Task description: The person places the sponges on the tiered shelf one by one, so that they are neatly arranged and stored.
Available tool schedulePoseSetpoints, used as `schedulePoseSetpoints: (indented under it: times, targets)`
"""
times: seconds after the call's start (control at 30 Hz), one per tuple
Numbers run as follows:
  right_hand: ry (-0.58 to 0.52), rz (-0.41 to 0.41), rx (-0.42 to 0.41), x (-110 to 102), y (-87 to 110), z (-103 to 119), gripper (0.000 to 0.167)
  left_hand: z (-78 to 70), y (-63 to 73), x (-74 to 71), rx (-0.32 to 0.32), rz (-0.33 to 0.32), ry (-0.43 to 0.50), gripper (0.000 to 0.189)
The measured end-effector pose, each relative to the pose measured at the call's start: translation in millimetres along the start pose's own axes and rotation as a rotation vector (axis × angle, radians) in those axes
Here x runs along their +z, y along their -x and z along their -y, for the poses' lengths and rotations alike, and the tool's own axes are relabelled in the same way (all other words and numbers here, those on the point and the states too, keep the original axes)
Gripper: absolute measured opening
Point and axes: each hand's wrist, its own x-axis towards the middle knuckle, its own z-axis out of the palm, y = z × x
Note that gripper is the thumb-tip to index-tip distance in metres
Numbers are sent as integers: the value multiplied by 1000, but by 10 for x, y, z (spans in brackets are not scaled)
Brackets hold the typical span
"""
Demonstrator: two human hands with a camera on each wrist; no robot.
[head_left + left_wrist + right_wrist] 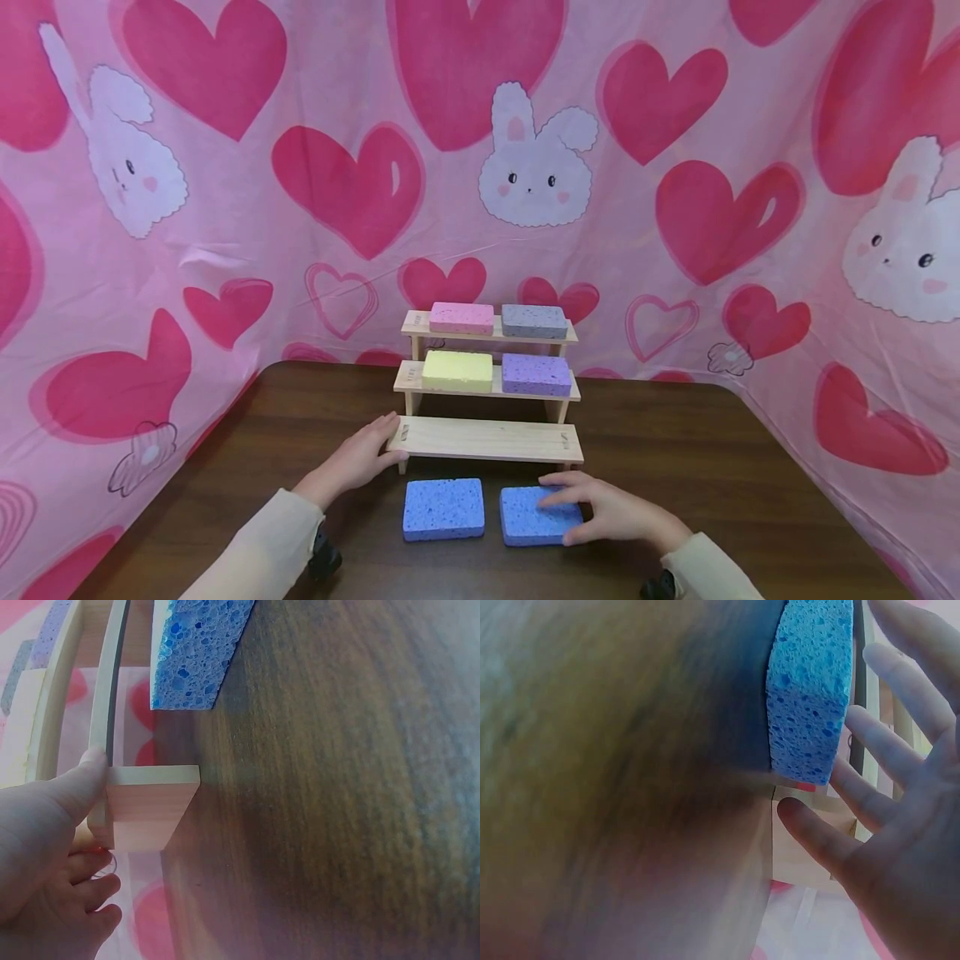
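Note:
A three-tier wooden shelf [483, 438] stands on the table. My left hand [355, 460] grips the left end of its lowest board, the thumb [88, 774] lying on the front edge and the other fingers around the end. In front of that board lie two blue sponges, a left one [443, 508] and a right one [531, 518]. Over the right sponge's right side my right hand [617, 510] is spread, its fingers loosely extended. The right wrist view shows the fingers beside this sponge [810, 697]; whether they touch it I cannot tell.
A pink sponge [461, 318] and a grey sponge [534, 322] sit on the top tier. On the middle tier are a yellow sponge [457, 372] and a purple sponge [536, 375]. Behind the brown table [675, 442] hangs a pink cloth [442, 192] with hearts and rabbits.

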Motion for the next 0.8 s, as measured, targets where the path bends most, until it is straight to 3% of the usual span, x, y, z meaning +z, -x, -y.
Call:
schedulePoseSetpoints:
  times: [0.3, 0.8]
  targets:
    - [1, 48, 28, 40, -25, -5, 42, 2, -2, -4, -4, 6, 7, 65]
    - [37, 23, 48, 60, -41, 10, 39, 12, -6, -4, -1, 6, 5, 66]
